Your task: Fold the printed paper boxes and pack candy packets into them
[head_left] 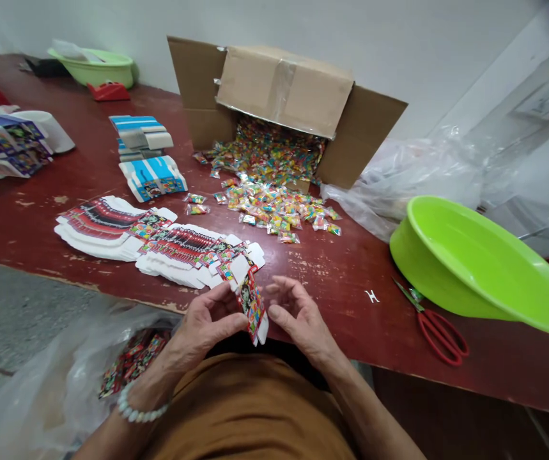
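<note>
My left hand pinches a small printed red carton, held upright at the near table edge. My right hand hovers just right of the carton with fingers curled and apart, fingertips close to it but not gripping. A fanned stack of flat red carton blanks lies on the table just beyond my hands. Farther back, many small colourful candy packets spill out of a tipped cardboard box.
A lime green basin and red-handled scissors sit at right. Blue carton stacks and more printed boxes lie at left. A clear plastic bag holding finished cartons hangs below the table edge. Another green basin is far back.
</note>
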`<state>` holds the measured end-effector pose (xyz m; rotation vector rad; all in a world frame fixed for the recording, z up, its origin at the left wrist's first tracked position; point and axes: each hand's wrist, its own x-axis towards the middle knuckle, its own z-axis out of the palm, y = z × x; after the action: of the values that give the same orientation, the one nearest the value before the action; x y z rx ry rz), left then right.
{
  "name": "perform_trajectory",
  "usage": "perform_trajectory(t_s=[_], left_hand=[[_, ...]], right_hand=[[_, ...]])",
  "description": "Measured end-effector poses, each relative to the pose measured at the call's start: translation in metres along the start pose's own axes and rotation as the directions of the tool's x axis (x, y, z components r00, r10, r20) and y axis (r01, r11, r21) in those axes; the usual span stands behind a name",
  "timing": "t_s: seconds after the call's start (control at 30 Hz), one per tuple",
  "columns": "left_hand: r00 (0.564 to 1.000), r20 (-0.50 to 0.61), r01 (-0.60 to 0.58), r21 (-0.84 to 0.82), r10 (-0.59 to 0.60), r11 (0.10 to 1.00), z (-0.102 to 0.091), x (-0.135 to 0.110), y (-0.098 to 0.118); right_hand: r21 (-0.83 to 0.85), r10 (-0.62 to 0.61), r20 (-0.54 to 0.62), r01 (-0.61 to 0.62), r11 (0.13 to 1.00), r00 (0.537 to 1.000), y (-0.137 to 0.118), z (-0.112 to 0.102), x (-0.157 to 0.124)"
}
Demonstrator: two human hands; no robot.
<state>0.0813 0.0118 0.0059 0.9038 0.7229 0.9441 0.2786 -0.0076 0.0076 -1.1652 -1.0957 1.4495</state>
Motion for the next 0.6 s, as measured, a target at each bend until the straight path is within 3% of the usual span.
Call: perform_trajectory(t_s=[0.07,0.2,0.3,0.47,0.6], left_hand=[[0.999,0.043,0.021,0.04,-0.022,0.999,0.001,0.001,0.005],[0.991,0.097,0.086,0.049,-0.09,0.995,0.0,0.001,0.007],[0.984,0.108,0.145,0.006,-0.144,0.989,0.001,-0.002,0.005],[0.955,0.163,0.258,-0.056,-0.246,0.965,0.004,-0.004,0.005],[0.934,0.226,0.329,-0.234,-0.278,0.915,-0.002,-0.002,0.005]], right_hand=[[-0.123,-0.119,0.005,0.118,0.985,0.993,-0.01,0.002,0.004],[-0.329,-0.339,0.178,0.381,0.864,0.924,-0.025,0.003,0.014],[-0.372,-0.371,0.282,0.457,0.808,0.885,-0.027,-0.002,0.018],[-0.317,-0.237,0.3,0.331,0.889,0.924,-0.028,-0.013,0.023],[-0.023,-0.122,0.314,0.136,0.99,0.941,-0.031,-0.017,0.026]])
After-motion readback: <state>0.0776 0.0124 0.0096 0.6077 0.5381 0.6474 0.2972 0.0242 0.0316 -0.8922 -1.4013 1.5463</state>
